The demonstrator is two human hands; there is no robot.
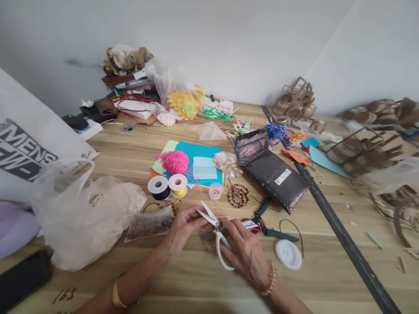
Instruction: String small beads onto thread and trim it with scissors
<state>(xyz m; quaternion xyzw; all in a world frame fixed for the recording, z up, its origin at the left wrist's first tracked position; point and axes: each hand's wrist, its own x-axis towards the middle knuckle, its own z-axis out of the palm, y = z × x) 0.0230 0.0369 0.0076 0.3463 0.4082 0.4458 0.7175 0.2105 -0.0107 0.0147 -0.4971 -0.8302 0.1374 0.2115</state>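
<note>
White-handled scissors sit in my right hand, blades parted and pointing up to the left. The fingers of my left hand are pinched together at the lower blade's tip; whatever they hold is too fine to make out. Just left of that hand lies a clear bag of small beads. Beyond the scissors are a coil of beaded string and a small spool of pinkish thread. Green-handled pliers lie behind my right hand, partly hidden, with a white spool to their right.
A black padded mailer lies beyond the pliers. Pink yarn rests on coloured paper, near black and yellow thread spools. A white plastic bag and a dark phone-like object are at left. Wicker baskets stand at right.
</note>
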